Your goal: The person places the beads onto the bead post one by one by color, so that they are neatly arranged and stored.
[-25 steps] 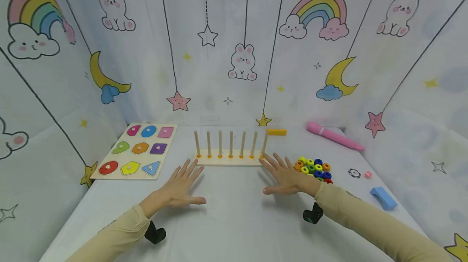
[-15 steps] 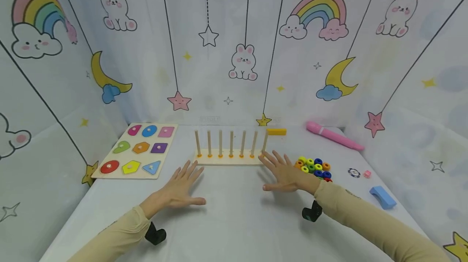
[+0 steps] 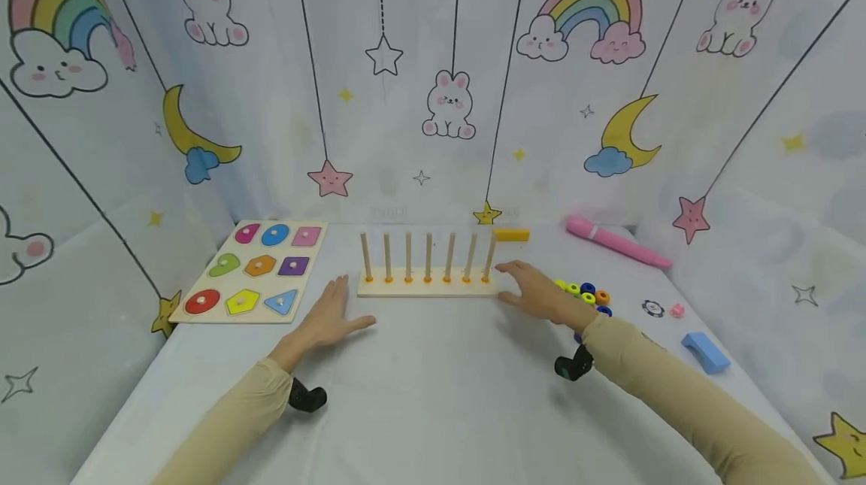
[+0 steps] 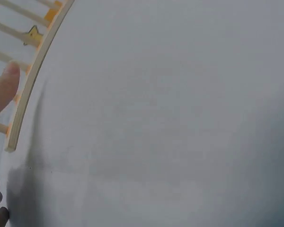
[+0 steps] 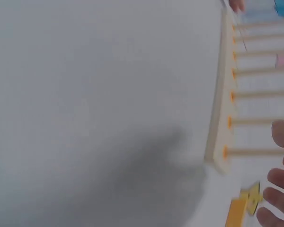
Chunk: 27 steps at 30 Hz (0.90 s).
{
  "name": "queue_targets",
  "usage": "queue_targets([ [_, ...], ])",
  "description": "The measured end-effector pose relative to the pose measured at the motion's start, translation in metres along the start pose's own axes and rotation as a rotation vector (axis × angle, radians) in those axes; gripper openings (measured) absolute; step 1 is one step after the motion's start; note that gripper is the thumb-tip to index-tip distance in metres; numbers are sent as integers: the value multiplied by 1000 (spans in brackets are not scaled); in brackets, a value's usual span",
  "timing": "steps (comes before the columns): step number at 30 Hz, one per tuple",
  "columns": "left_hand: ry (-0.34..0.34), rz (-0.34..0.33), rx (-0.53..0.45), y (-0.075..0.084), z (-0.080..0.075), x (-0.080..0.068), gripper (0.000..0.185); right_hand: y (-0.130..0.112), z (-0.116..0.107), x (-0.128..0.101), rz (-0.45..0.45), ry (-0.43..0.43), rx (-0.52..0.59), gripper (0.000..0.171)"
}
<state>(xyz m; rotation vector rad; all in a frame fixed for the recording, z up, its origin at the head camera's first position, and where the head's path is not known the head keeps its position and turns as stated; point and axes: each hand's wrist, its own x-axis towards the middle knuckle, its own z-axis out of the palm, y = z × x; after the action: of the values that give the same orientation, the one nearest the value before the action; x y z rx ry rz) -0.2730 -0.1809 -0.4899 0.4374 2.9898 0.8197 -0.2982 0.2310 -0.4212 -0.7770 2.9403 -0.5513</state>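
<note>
A wooden peg rack (image 3: 426, 287) with several upright pegs stands mid-table. My left hand (image 3: 331, 313) lies flat and open on the white table, its fingertips just left of the rack's left end. My right hand (image 3: 532, 292) is open with straight fingers beside the rack's right end; whether it touches the rack I cannot tell. It holds nothing. The left wrist view shows the rack's base edge (image 4: 32, 78) and my thumb (image 4: 3, 89). In the right wrist view the rack base (image 5: 220, 94) sits next to my fingers (image 5: 282, 135).
A heap of coloured ring beads (image 3: 587, 292) lies right of my right hand, partly hidden by it. A shape puzzle board (image 3: 253, 272) sits at the left. Behind are a yellow block (image 3: 510, 234) and a pink wand (image 3: 616, 240). A blue block (image 3: 704, 352) lies far right.
Both hands have slid forward from the open table toward the two ends of the peg rack. The right hand now covers part of the beads.
</note>
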Motion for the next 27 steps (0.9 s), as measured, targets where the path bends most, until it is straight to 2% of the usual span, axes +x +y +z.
queue_targets([
  [2, 10, -44, -33, -4, 2, 14, 110, 13, -8, 5, 44, 23, 17, 53],
  [4, 26, -61, -48, -8, 3, 27, 109, 27, -14, 7, 79, 30, 16, 50],
  [7, 19, -90, -60, -12, 6, 39, 108, 50, -21, 6, 130, 26, 27, 48],
  [12, -2, -77, -51, -14, 8, 52, 107, 91, -28, -7, 201, 41, 39, 44],
  [21, -20, -23, -9, -20, 9, 67, 98, 145, -34, -27, 337, 40, -7, 46],
  [27, -45, -32, 20, -23, 10, 67, 96, 152, -34, -28, 392, -31, 27, 43],
])
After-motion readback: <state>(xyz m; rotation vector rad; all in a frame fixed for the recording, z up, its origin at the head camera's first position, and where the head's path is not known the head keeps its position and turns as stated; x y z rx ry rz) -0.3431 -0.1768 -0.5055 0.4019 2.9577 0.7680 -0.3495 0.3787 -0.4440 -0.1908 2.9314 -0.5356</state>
